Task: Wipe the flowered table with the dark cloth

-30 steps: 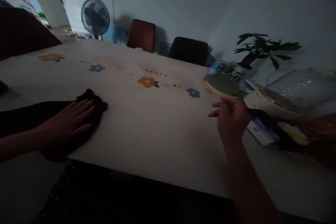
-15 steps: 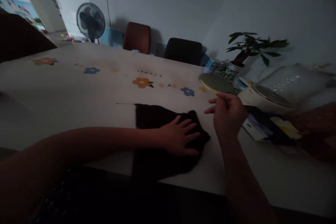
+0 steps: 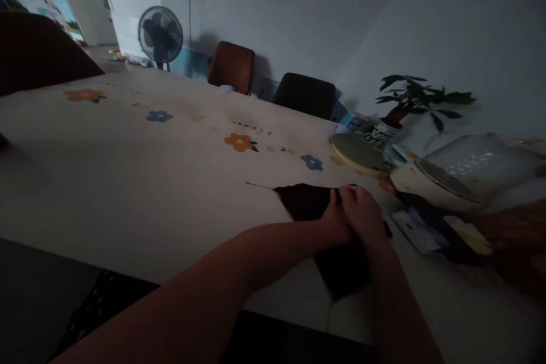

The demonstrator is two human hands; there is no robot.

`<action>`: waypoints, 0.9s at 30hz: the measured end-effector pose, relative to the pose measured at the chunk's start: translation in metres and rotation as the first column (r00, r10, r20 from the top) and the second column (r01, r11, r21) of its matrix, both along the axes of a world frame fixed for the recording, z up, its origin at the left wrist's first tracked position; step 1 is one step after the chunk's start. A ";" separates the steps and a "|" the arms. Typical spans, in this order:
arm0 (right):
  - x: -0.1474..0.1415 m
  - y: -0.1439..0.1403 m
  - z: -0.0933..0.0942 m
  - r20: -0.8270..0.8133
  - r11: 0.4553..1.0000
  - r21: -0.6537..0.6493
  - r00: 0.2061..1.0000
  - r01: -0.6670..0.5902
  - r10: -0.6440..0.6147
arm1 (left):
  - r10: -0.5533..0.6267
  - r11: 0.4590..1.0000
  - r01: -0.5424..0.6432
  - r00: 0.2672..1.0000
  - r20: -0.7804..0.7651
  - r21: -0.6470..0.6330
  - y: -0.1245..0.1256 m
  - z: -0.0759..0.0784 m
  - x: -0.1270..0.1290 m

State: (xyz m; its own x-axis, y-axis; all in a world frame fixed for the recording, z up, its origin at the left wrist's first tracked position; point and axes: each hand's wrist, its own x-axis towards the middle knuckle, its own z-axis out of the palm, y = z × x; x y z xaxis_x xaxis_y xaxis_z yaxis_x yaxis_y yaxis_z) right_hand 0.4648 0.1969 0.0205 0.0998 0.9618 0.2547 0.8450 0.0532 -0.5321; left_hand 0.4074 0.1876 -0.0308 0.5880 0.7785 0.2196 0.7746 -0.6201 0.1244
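left grip (image 3: 335, 220) flat on dark cloth (image 3: 307, 202) | right grip (image 3: 362, 216) now down on it too, hold unclear | cloth slid right

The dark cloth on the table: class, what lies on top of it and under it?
Both hands rest on the dark cloth: left hand, right hand. Under it lies the flowered tablecloth; anything beneath the cloth's middle is covered.

A long table (image 3: 128, 182) carries a pale cloth printed with orange and blue flowers and the word "Flower". A dark cloth (image 3: 307, 202) lies flat near the front edge, toward the right end. Along the right edge sit a round greenish plate (image 3: 358, 153), a potted plant (image 3: 396, 111), a clear lidded container (image 3: 464, 173) and some papers (image 3: 420, 227).
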 end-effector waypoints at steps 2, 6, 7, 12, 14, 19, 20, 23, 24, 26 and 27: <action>0.006 0.002 0.000 -0.005 1.000 -0.026 1.000 0.016 -0.016 | -0.018 1.000 0.019 1.000 0.020 -0.010 -0.007 0.004 -0.008; 0.013 0.001 0.001 -0.011 0.997 -0.072 0.999 0.035 -0.036 | -0.030 0.995 0.038 0.996 0.088 -0.090 -0.027 0.017 -0.034; 0.012 0.000 0.001 -0.012 0.996 -0.086 1.000 0.023 -0.024 | -0.017 0.995 0.026 0.995 0.096 -0.101 -0.032 0.019 -0.041; -0.009 -0.004 -0.004 -0.019 0.983 -0.123 0.990 -0.139 0.138 | 0.011 0.998 -0.005 0.996 0.093 -0.069 -0.055 0.024 -0.084; -0.022 -0.010 -0.011 -0.026 0.964 -0.138 0.974 -0.226 0.225 | -0.027 0.994 0.033 0.998 0.058 -0.101 -0.065 0.025 -0.108; -0.061 -0.055 -0.035 -0.004 0.865 -0.157 0.876 -0.476 0.482 | -0.127 0.974 0.126 0.992 0.006 -0.186 -0.103 0.033 -0.188; -0.072 -0.067 -0.038 0.026 0.825 -0.165 0.834 -0.541 0.552 | -0.135 0.969 0.133 0.991 0.001 -0.208 -0.114 0.035 -0.207; -0.117 -0.098 -0.039 0.138 0.701 -0.238 0.691 -0.672 0.710 | -0.135 0.953 0.134 0.991 0.016 -0.271 -0.149 0.042 -0.265; -0.136 -0.104 -0.037 0.172 0.674 -0.272 0.654 -0.687 0.736 | -0.119 0.953 0.124 0.992 0.037 -0.276 -0.161 0.043 -0.285; -0.174 -0.110 -0.030 0.242 0.656 -0.315 0.610 -0.686 0.754 | -0.032 0.969 0.054 0.995 0.098 -0.240 -0.186 0.044 -0.324; -0.194 -0.109 -0.027 0.273 0.654 -0.327 0.595 -0.682 0.756 | 0.032 0.980 -0.007 0.992 0.124 -0.197 -0.200 0.042 -0.344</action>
State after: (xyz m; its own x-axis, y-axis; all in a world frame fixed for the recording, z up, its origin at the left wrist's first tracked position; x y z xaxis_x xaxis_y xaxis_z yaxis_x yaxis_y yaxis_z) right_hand 0.2705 0.0879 -0.0066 -0.7048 0.7071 -0.0571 0.6930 0.6691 -0.2682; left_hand 0.0637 -0.0123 0.0116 0.5492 0.8250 0.1331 0.7567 -0.5586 0.3396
